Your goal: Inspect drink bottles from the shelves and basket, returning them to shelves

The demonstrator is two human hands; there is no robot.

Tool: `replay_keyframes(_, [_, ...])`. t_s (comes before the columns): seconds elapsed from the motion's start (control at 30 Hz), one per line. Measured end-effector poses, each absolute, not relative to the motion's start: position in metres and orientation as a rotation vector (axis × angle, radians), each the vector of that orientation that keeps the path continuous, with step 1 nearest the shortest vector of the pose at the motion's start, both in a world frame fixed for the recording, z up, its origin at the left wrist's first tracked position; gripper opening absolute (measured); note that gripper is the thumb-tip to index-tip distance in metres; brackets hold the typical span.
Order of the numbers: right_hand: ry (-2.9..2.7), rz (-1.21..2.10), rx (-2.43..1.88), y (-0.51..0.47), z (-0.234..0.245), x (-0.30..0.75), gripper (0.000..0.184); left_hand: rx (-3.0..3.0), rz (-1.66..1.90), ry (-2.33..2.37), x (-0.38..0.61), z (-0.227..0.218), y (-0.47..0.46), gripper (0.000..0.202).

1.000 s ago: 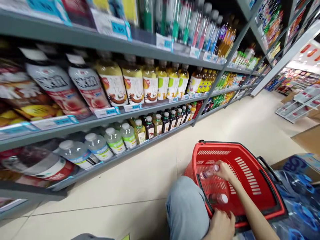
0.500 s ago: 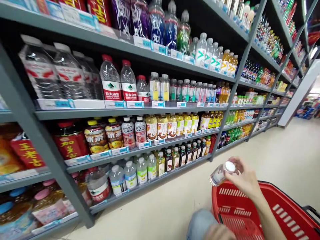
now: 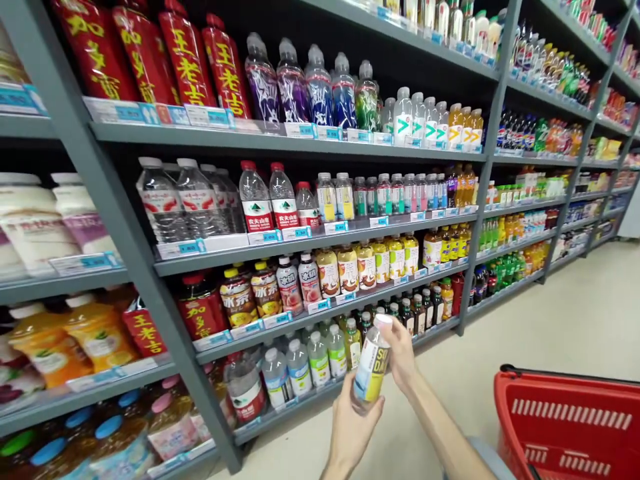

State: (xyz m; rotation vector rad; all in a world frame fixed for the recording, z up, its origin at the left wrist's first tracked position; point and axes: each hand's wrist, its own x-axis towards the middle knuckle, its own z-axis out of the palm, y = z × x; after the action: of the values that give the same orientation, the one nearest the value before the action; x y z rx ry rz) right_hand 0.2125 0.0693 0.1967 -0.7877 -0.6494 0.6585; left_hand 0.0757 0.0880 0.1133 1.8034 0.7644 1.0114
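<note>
Carried away from the basket [image 3: 570,437] since earlier, the soda bottle [image 3: 371,367] is held at the frame's lower centre. Its base is clasped by the left grip [image 3: 354,420], its top by the right grip [image 3: 403,353].

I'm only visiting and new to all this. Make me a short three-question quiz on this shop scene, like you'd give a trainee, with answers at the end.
1. True or false: the left hand holds the bottle lower down than the right hand does.
2. Where in the picture is the red basket?
A) Top left
B) Bottom right
C) Top right
3. Fill in the gap: printed large on the bottle, over two lines, is the word ____.

Key: 1. True. 2. B. 3. SODA.
</note>
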Motion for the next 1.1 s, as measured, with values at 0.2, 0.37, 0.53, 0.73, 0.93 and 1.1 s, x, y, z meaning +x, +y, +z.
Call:
replay_keyframes(0.2, [-0.543,1.065,-0.714,0.062,0.160,0.202,0.052,1.732,0.810,0.634,0.073,0.095,0.064,0.060])
replay_keyframes(0.37, [-0.478,1.186,-0.605,0.056,0.166,0.224,0.047,1.899,0.798,0.470,0.081,0.092,0.056,0.096])
replay_keyframes(0.53, [-0.388,1.145,-0.642,0.058,0.160,0.240,0.049,2.260,0.921,0.339,0.091,0.073,0.070,0.099])
replay_keyframes(0.73, [-0.346,1.117,-0.728,0.058,0.162,0.240,0.047,2.343,1.145,0.329,0.095,0.063,0.071,0.086])
replay_keyframes(0.93, [-0.282,1.105,-0.697,0.058,0.169,0.237,0.049,2.279,1.528,0.385,0.090,0.071,0.063,0.071])
replay_keyframes(1.1, [-0.316,1.133,-0.612,0.060,0.166,0.241,0.041,2.160,1.558,0.411,0.087,0.067,0.062,0.067])
